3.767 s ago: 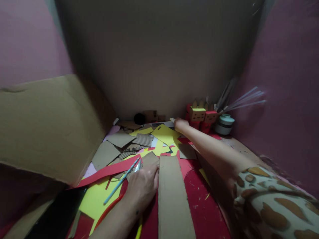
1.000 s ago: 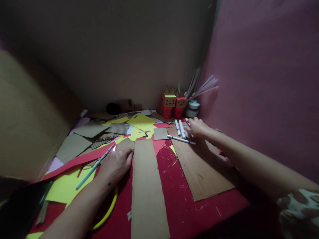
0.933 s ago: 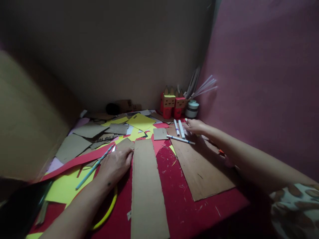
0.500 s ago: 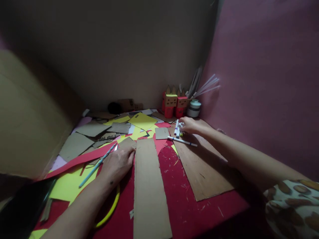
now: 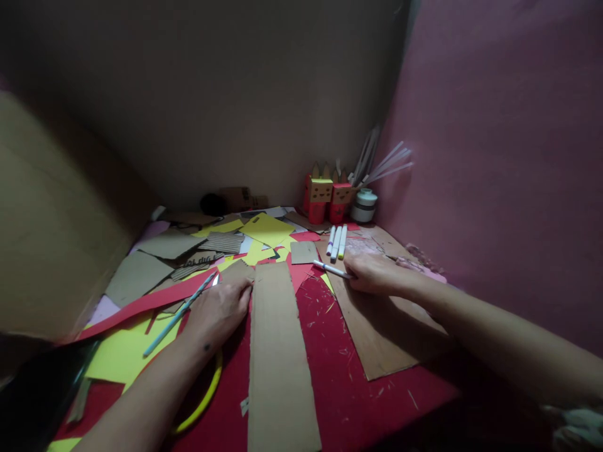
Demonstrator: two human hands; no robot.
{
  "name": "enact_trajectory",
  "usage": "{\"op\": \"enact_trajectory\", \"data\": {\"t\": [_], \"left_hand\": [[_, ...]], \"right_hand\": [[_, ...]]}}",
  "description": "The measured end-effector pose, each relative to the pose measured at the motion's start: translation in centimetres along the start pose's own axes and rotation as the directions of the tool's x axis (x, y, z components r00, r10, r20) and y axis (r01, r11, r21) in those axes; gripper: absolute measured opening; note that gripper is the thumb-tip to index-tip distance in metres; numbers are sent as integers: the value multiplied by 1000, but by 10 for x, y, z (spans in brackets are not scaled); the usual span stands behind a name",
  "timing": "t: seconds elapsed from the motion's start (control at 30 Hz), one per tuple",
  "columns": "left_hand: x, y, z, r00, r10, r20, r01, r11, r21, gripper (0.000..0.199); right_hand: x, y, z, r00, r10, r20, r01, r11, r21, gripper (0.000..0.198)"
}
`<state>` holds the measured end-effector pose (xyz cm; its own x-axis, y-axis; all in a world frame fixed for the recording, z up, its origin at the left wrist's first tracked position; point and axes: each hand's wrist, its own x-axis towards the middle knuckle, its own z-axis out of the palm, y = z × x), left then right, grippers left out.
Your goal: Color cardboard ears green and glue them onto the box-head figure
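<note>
reaching over the brown card sheet [image 5: 386,326], right hand [image 5: 377,276] has fingers curled onto a white marker [image 5: 330,269], grip half hidden. marker's light, stiff, slick; take mid-barrel. left hand [image 5: 219,311] lies flat, fingers spread, pinning the long cardboard strip [image 5: 277,351] w/ a blue pencil [image 5: 176,315] beside it.

Dim light. Plain brown cardboard back wall [image 5: 235,94], rough pink wall [image 5: 494,138] on right, tilted cardboard sheet [image 5: 51,220] at left. Red work surface [image 5: 339,370] w/ fine scrap bits.
</note>
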<state>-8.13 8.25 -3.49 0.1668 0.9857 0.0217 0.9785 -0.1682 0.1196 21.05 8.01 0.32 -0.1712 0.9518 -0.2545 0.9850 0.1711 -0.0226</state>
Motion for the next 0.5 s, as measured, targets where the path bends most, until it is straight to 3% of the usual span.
{"op": "enact_trajectory", "data": {"t": [0.23,0.5], "left_hand": [[0,0,0,1000,-11,2,11,1000,5,31],[0,2,-1,1000,-7,12,7,1000,5,31]], "right_hand": [[24,-6,-10,999,23,-40,-17,988,154,28],[40,-8,5,989,19,-145,7,984,177,31]]}}
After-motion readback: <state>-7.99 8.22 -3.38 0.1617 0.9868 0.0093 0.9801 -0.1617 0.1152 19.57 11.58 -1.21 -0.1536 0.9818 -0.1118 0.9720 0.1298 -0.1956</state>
